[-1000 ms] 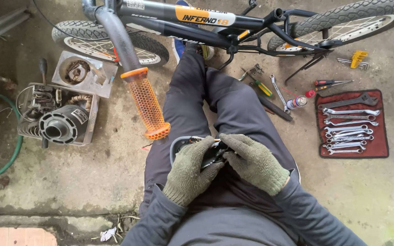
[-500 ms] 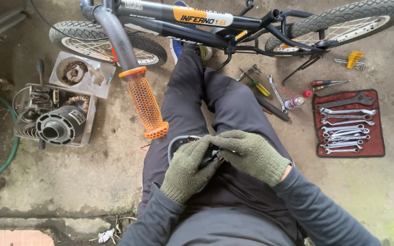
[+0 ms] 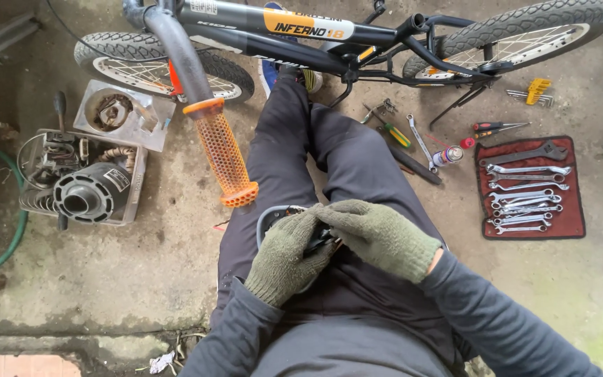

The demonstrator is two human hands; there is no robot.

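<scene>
I sit on a concrete floor with my legs stretched toward a black bicycle (image 3: 357,42) lying on its side. Both hands wear olive knit gloves. My left hand (image 3: 284,255) and my right hand (image 3: 378,237) meet over my lap, closed together on a small dark part (image 3: 320,241) with a grey cable loop (image 3: 268,216) curving out to the left. The part is mostly hidden by the fingers. The bike's handlebar with its orange grip (image 3: 225,157) points down toward my left knee.
A red tool roll with several wrenches (image 3: 530,188) lies at right, near screwdrivers (image 3: 497,128), a small spray can (image 3: 448,155) and yellow hex keys (image 3: 537,91). At left stand metal trays of engine parts (image 3: 85,185) and a green hose (image 3: 8,244).
My hands stay together on the part in my lap; the right hand has slid slightly over the left. The view has shifted a little.
</scene>
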